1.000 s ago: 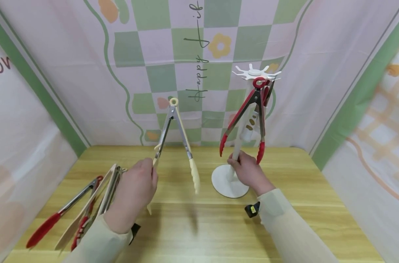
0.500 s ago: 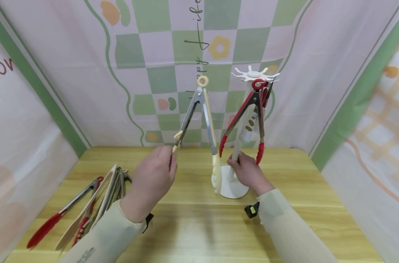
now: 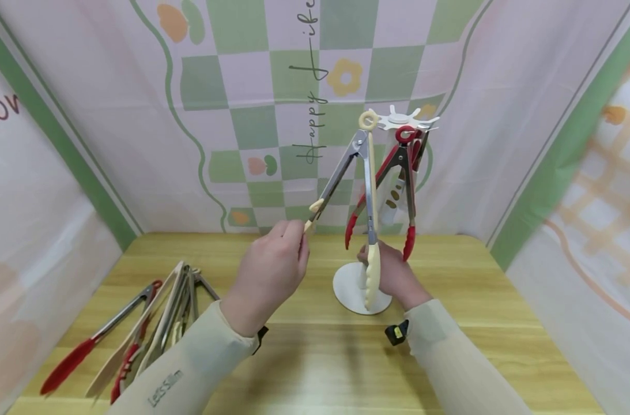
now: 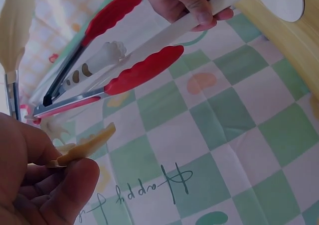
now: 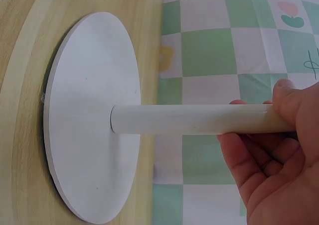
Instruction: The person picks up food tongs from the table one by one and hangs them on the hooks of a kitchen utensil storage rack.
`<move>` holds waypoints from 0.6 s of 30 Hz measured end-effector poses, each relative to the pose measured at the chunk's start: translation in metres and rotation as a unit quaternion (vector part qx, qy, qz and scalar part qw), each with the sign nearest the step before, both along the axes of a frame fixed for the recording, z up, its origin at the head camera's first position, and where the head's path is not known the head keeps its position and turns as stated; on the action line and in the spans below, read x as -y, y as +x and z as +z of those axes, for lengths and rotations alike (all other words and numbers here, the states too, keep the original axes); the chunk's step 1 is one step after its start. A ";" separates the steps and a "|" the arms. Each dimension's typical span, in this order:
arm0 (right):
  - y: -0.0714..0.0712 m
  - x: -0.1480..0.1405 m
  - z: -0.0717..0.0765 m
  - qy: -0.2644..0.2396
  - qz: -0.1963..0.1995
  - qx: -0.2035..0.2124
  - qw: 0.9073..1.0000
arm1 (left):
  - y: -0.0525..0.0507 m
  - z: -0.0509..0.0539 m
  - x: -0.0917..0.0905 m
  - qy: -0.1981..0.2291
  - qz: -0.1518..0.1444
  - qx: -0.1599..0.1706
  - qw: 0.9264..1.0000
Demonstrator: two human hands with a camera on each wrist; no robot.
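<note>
1. Cream-tipped tongs (image 3: pixel 372 199) and left hand (image 3: pixel 272 268) had shifted rightward since the earlier frame, nearing the white stand (image 3: pixel 348 288).
2. Far left: assorted tongs (image 3: pixel 164 323) lay bunched on the wooden table (image 3: pixel 315 369).
3. Centre-left: the left hand pinched one cream-tipped leg, forearm slanting forward; the other leg hung free.
4. Crown (image 3: pixel 399 119): the cream ring (image 3: pixel 362 123) overlapped a prong, contact indeterminate. Careful alignment before lowering seemed advisable.
5. Right: the right hand (image 3: pixel 395 274) gripped the pole (image 5: pixel 189 119) below hanging red-tipped tongs (image 3: pixel 410 190), usefully steadying it.
</note>
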State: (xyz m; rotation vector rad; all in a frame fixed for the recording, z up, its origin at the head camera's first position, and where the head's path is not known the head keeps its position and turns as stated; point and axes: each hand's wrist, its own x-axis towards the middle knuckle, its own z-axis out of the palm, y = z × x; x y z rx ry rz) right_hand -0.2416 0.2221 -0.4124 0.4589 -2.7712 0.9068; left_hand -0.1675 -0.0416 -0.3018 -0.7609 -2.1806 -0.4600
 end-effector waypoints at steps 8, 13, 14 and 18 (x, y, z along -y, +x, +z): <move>0.002 0.000 0.000 -0.057 -0.018 0.063 0.996 | -0.010 -0.003 -0.009 0.001 -0.002 -0.008 1.000; 0.003 0.000 -0.001 -0.059 -0.011 0.042 0.997 | -0.011 -0.004 -0.011 0.008 -0.006 -0.010 1.000; 0.003 0.000 -0.001 -0.059 -0.010 0.038 0.997 | -0.011 -0.004 -0.011 0.007 -0.006 -0.009 1.000; 0.005 -0.001 0.000 -0.078 -0.014 0.047 0.996 | -0.011 -0.004 -0.014 -0.002 -0.005 -0.005 1.000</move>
